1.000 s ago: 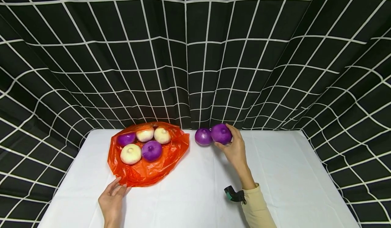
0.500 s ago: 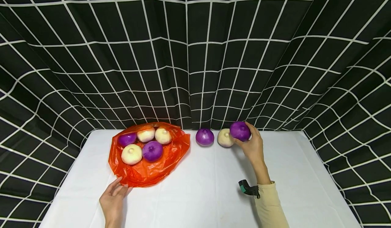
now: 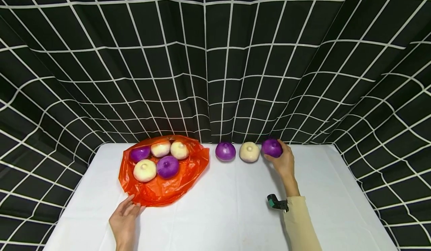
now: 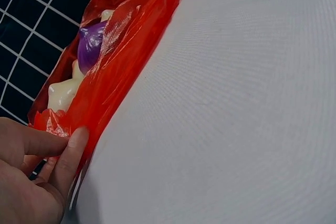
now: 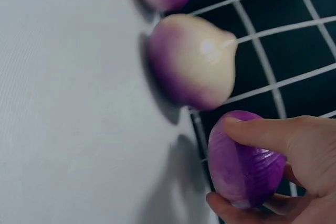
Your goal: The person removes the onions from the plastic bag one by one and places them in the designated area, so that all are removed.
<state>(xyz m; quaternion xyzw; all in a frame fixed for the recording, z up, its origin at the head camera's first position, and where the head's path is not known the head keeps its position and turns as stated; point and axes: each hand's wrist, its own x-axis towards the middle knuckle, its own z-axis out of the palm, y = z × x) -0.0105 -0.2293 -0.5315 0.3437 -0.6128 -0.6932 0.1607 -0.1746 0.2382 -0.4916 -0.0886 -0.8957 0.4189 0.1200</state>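
Observation:
My right hand (image 3: 284, 162) grips a purple onion (image 5: 241, 161) between thumb and fingers at the right end of a row along the table's back edge. Beside it sit a cream onion (image 3: 249, 152), purplish underneath in the right wrist view, and another purple onion (image 3: 225, 152). On the left, a thin red plastic bag (image 3: 161, 195) lies spread open, holding several onions, among them a purple onion (image 3: 167, 167) and a cream onion (image 3: 144, 170). My left hand (image 3: 125, 219) pinches the bag's near-left edge between thumb and fingers, as the left wrist view shows.
A white cloth (image 3: 208, 221) covers the table. Black curtains with a white grid (image 3: 219, 56) rise behind it and along both sides. A small black device (image 3: 277, 203) is strapped at the right wrist, over a beige sleeve (image 3: 301, 223).
My right hand has carried the purple onion rightward, then lowered it to the row's right end. The cream onion it hid has come into view. The left hand stays at the bag.

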